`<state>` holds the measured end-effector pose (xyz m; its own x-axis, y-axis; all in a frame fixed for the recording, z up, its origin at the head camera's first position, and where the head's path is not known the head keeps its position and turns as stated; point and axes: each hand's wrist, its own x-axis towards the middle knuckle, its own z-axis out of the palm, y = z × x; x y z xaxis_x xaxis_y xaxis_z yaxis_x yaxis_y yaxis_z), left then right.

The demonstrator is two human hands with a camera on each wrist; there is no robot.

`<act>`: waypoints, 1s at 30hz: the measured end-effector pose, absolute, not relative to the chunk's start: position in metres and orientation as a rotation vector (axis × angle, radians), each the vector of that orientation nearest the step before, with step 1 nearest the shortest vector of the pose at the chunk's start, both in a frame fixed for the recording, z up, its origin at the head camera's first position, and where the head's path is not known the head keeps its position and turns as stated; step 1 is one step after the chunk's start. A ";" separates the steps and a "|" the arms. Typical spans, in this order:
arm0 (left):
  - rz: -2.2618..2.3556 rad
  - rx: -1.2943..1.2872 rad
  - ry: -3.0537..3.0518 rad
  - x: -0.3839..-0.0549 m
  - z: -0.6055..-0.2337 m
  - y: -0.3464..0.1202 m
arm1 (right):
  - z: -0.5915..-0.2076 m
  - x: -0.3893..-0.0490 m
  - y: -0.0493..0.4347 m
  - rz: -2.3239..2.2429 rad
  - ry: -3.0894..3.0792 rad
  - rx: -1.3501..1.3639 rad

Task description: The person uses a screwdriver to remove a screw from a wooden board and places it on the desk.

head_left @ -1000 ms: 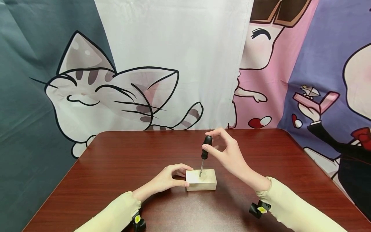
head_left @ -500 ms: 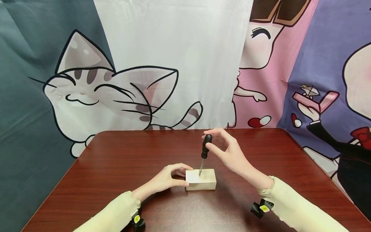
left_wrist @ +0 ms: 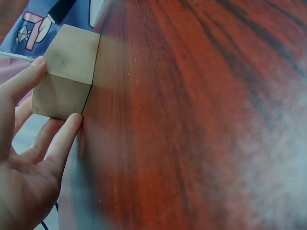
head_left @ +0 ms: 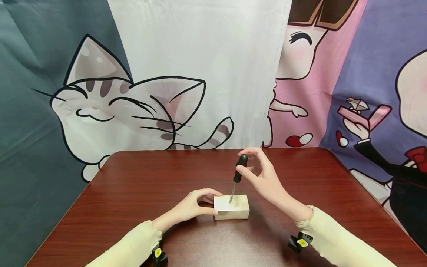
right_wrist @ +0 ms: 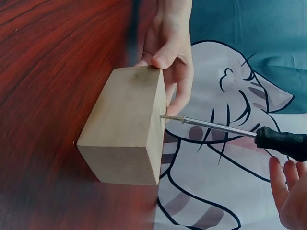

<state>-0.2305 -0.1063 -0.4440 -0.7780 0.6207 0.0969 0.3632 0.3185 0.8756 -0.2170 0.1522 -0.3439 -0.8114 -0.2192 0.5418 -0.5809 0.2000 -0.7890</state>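
Observation:
A pale wooden block lies on the table, its left end held between the thumb and fingers of my left hand. In the left wrist view, the thumb presses one edge of the block while a fingertip meets a lower corner. A small screw stands partly sunk in the block's top face. The metal shaft of a black-handled screwdriver meets the screw's head, leaning slightly right. My right hand pinches the handle between thumb and fingers; in the right wrist view, its fingertips show beside the handle.
The reddish-brown wooden table extends around the block on all sides. Behind it hangs a cloth backdrop printed with a cartoon cat and figures. Each sleeve has a small black camera at the wrist.
The screwdriver's handle has tipped a little to the right, and my right thumb and fingers have shifted around it. The block and my left hand have stayed in place.

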 end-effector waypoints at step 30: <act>1.442 0.870 2.327 -0.229 -0.442 -0.106 | -0.348 -0.220 0.155 1.726 -2.140 0.838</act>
